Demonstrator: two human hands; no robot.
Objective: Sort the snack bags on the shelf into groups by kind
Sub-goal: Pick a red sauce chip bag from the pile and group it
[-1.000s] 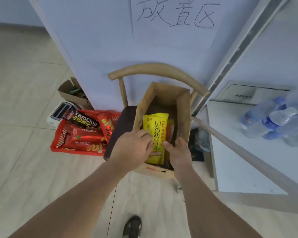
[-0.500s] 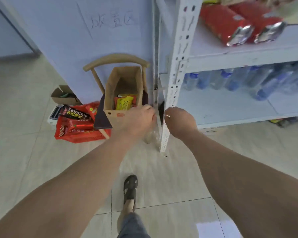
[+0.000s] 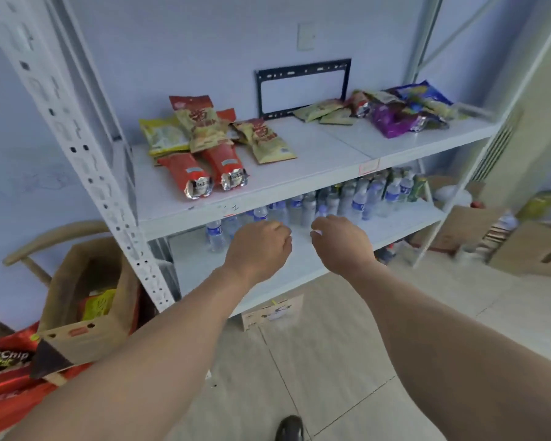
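Snack bags lie on the white shelf board (image 3: 315, 163). At its left are two red bags (image 3: 201, 173) with silver ends and a pile of tan and red bags (image 3: 204, 125), with a yellow bag (image 3: 163, 135) beside them. At the right end sits a mixed heap of purple, blue and green bags (image 3: 398, 113). My left hand (image 3: 258, 246) and my right hand (image 3: 341, 241) hover side by side below the shelf's front edge. Both have loosely curled fingers and hold nothing.
A row of water bottles (image 3: 325, 202) fills the lower shelf. A perforated white upright (image 3: 86, 160) stands at the left. A cardboard box (image 3: 86, 300) with yellow and red bags sits on a wooden chair, a red crate (image 3: 4, 374) beside it. Cardboard boxes (image 3: 528, 249) stand at right.
My hands left the yellow bag in the cardboard box and came away empty. The view swung right and up from the box to the shelf.
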